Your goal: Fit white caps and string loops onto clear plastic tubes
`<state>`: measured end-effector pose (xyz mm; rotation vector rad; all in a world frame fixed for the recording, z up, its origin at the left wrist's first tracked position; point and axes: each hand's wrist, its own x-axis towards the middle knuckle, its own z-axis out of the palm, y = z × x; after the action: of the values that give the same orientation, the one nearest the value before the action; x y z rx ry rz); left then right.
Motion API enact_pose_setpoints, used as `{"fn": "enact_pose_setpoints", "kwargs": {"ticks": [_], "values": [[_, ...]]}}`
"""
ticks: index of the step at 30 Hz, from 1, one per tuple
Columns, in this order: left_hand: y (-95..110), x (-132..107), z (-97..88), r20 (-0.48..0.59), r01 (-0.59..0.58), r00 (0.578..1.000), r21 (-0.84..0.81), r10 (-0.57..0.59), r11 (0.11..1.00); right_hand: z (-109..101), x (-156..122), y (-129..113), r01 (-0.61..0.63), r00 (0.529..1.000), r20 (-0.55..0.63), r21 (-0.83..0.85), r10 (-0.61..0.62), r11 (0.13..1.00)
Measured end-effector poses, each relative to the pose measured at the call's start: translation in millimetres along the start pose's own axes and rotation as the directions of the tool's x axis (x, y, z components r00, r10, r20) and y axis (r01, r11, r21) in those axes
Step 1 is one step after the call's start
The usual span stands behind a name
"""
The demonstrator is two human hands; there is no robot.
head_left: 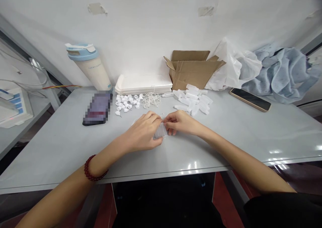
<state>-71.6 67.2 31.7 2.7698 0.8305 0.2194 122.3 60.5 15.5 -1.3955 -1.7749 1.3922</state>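
Near the front middle of the table, a small clear plastic piece (161, 131) lies between both hands; whether it is a bag or a case I cannot tell. My left hand (144, 132) is closed on its left side, fingers over the far edge and thumb at the near edge. Thumb and forefinger of my right hand (181, 122) pinch at its upper right corner. A tiny white tip shows just beyond the fingers. Behind them lie several white caps (125, 103) with thin pins, a tangle of white cords (151, 100) and a pile of translucent plastic tubes (195, 100).
Flat white boxes (144, 83) and an open cardboard box (191, 73) stand along the wall. At the left are a tumbler (92, 68) and a phone (98, 109); at the right, a white plastic bag (233, 65), blue cloth (286, 73) and another phone (250, 100).
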Motion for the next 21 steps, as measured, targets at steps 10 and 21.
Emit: {"fn": "enact_pose_setpoints", "kwargs": {"ticks": [10,21], "values": [[-17.5,1.4,-4.7,-0.141,0.085,0.984,-0.146,-0.105,0.986,-2.6,-1.3,-3.9,-0.071,0.997,0.005,0.03,0.071,0.997],[-52.8,5.6,-13.8,-0.322,0.474,0.781,-0.254,-0.536,0.843,-9.6,0.6,0.9,-0.083,0.996,0.042,-0.01,0.084,0.996]]}}
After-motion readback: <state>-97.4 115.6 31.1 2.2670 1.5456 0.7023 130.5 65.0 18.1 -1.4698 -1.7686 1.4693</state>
